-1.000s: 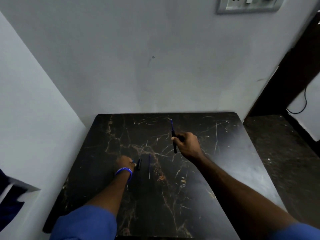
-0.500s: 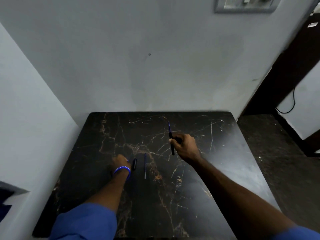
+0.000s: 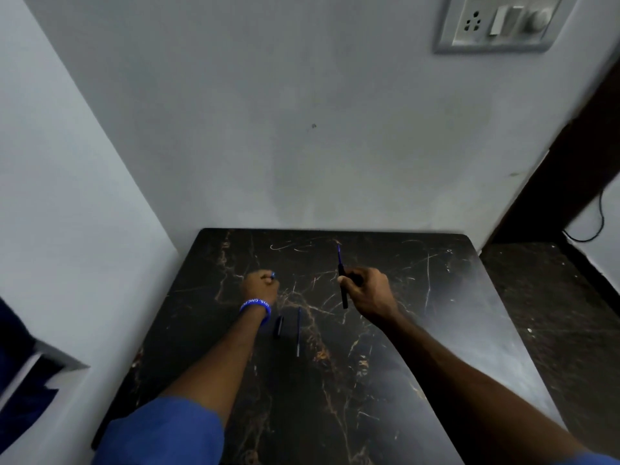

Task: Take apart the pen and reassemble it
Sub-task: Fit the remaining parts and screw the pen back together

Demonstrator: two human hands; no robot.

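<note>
My right hand (image 3: 369, 292) is closed around a dark pen body (image 3: 342, 280) with a blue tip, held upright above the black marble table (image 3: 436, 313). My left hand (image 3: 260, 286) is raised, with its fingers pinched on a small blue pen piece (image 3: 272, 275). A short black cap (image 3: 278, 326) and a thin refill (image 3: 298, 330) lie side by side on the table, just below and right of my left wrist.
The table stands in a corner between grey walls. A switch plate (image 3: 496, 21) is on the back wall at the upper right. Dark floor and a cable (image 3: 597, 226) lie beyond the table's right edge.
My left hand has lifted away from the cap and refill and moved up, now pinching a small blue piece. My right hand keeps hold of the pen body.
</note>
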